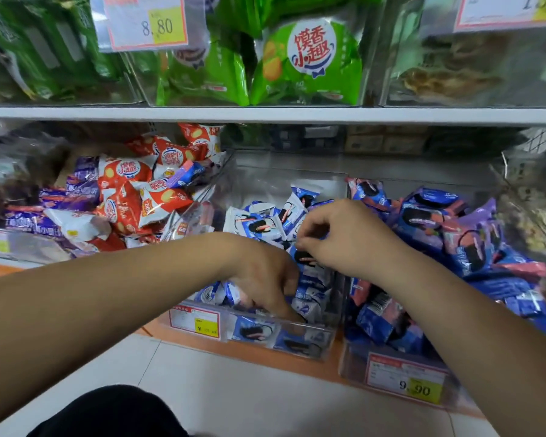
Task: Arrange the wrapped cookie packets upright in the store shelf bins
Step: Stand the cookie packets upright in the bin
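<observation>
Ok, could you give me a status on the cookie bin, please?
Right hand pinching a blue-and-white cookie packet over the middle bin. Left hand fingers down among front packets, grip unclear. Loose packets jumbled behind.

Cookie packets (256, 225) in middle bin (323, 329), left hand (265, 279) at its front, right hand (338, 234) behind, cracker bin (19, 244) to left, third bin (353, 370) to right, snack bags (309, 64) on shelf (265, 115) above.

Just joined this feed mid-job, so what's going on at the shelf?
A person is sorting the blue-and-white cookie packets in the middle clear bin. The right hand pinches one packet above the pile; the left hand reaches among packets by the front wall, grip hidden. Red packets and blue packets alongside lie jumbled.
</observation>
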`<state>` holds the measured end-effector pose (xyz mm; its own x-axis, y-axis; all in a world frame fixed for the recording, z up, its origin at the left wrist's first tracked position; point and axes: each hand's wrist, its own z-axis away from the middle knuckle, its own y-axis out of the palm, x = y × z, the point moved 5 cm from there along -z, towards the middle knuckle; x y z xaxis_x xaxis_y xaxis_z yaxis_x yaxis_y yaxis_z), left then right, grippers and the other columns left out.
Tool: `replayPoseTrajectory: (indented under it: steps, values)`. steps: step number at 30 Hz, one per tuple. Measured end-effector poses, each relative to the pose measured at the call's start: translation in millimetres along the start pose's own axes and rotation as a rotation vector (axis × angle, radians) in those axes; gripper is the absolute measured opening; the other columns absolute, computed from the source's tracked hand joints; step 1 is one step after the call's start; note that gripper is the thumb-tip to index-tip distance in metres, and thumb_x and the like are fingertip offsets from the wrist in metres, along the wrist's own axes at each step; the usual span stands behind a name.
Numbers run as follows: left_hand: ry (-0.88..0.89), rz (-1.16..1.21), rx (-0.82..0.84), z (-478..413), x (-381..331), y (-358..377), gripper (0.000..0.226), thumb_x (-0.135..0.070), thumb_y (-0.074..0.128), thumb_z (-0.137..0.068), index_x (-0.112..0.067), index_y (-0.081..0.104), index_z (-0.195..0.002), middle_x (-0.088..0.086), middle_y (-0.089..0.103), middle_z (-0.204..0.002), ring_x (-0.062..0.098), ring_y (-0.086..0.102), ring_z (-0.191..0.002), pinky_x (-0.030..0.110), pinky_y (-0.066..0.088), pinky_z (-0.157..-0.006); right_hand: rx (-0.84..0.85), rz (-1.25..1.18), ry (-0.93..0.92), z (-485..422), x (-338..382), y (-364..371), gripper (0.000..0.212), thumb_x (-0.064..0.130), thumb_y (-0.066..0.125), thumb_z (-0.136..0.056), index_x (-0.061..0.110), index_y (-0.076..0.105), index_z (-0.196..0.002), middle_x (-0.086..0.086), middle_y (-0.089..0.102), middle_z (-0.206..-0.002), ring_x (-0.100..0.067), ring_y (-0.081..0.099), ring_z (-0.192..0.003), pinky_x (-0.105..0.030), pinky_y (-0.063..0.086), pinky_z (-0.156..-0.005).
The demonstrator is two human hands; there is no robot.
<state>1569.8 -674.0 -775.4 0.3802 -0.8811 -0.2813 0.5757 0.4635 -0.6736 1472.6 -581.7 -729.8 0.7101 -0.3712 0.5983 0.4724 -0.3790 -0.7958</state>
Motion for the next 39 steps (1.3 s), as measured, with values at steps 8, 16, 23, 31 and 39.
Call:
replayPoseTrajectory:
  steps: [8,16,23,31,39]
  values:
    - [0.071,0.403,-0.016,4,19,-6,0.033,-0.024,0.085,-0.083,-0.016,0.07,-0.112,0.015,0.074,-0.097,0.019,0.067,-0.081,0.031,0.058,-0.069,-0.009,-0.005,0.001,1,-6,-1,0.007,0.027,0.076,-0.086,0.026,0.077,-0.079,0.014,0.071,-0.077,-0.004,0.066,-0.078,-0.035,0.058,-0.08]
    - [0.099,0.588,-0.148,19,43,-37,0.027,-0.024,0.078,-0.088,-0.017,0.073,-0.114,0.0,0.073,-0.09,0.021,0.061,-0.087,0.03,0.056,-0.071,0.037,0.041,0.016,0,-6,1,0.003,0.027,0.073,-0.088,0.028,0.076,-0.086,0.013,0.072,-0.081,-0.007,0.067,-0.079,-0.037,0.059,-0.08]
    - [0.139,0.583,-0.288,33,38,-55,0.015,-0.015,0.06,-0.102,-0.011,0.073,-0.109,0.014,0.077,-0.102,0.03,0.075,-0.095,0.038,0.064,-0.079,-0.052,0.06,-0.02,-3,-6,-8,0.013,0.032,0.075,-0.086,0.034,0.074,-0.098,0.012,0.071,-0.103,-0.012,0.066,-0.095,-0.037,0.056,-0.088]
    - [0.065,-0.115,-0.387,1,43,-69,0.1,-0.046,0.083,-0.081,-0.039,0.022,-0.159,-0.011,0.031,-0.163,0.016,0.042,-0.142,0.033,0.035,-0.119,-0.062,0.084,-0.016,-30,-7,-8,0.023,0.024,0.073,-0.087,0.037,0.071,-0.107,0.004,0.069,-0.109,-0.02,0.062,-0.104,-0.041,0.054,-0.091]
    - [0.172,-0.057,-0.168,30,42,-41,0.059,-0.028,0.082,-0.086,-0.034,0.058,-0.14,-0.014,0.061,-0.138,0.008,0.059,-0.121,0.029,0.048,-0.104,0.148,0.394,0.051,-37,-6,-5,0.051,0.04,0.075,-0.08,0.034,0.058,-0.128,0.001,0.067,-0.119,-0.029,0.052,-0.12,-0.034,0.046,-0.096]
